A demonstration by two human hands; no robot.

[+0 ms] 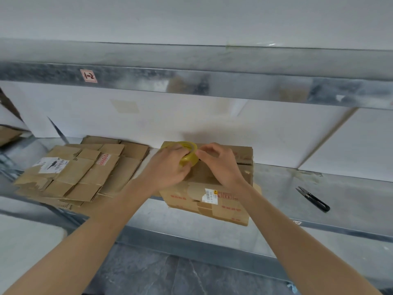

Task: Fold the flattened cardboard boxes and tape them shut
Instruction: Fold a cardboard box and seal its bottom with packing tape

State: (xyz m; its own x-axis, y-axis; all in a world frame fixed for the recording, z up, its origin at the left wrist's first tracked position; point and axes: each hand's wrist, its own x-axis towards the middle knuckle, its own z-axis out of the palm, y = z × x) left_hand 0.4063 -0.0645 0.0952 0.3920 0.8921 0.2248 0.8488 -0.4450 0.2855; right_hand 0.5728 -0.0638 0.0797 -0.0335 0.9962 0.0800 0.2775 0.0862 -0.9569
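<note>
A folded brown cardboard box (214,201) with red print and a white label stands on the metal shelf (276,201), its front edge past the shelf lip. Above its top, my left hand (170,165) grips a yellowish roll of clear tape (188,155). My right hand (219,162) is just right of the roll, its fingertips pinching at the roll's edge where the tape end lies. A stack of flattened cardboard boxes (85,173) lies to the left on the same shelf.
Black thread snips (312,199) lie on the shelf to the right of the box. A metal shelf beam (191,81) with a "1-2" label runs overhead. A white wall (212,124) closes the back. Grey tiled floor (170,273) shows below.
</note>
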